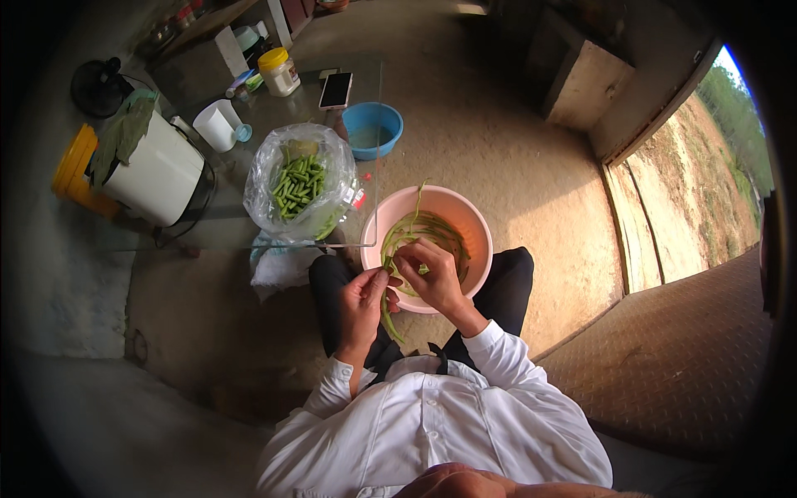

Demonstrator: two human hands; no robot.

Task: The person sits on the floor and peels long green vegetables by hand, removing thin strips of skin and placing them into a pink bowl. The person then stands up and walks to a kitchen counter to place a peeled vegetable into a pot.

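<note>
My left hand (364, 304) holds a green long bean (391, 325) between thumb and fingers, its lower end dangling below the palm. Close beside it, my right hand (434, 274) pinches the bean's upper part; the fingertips partly hide the grip. Both hands are over the near side of a pink plastic basin (481, 239), which stands between my knees. Whole long beans (453, 225) lie coiled inside, and one sticks up past the far rim. To the left, an open clear plastic bag (258, 187) contains short cut bean pieces (300, 188).
The bag rests on a glass-topped table (227, 221), whose corner overhangs the basin. Also there are a phone (336, 91), a yellow-lidded jar (280, 73), a white jug (215, 127) and a white bucket-like container (159, 171). A blue basin (389, 146) stands beyond. An open doorway (672, 211) is at right.
</note>
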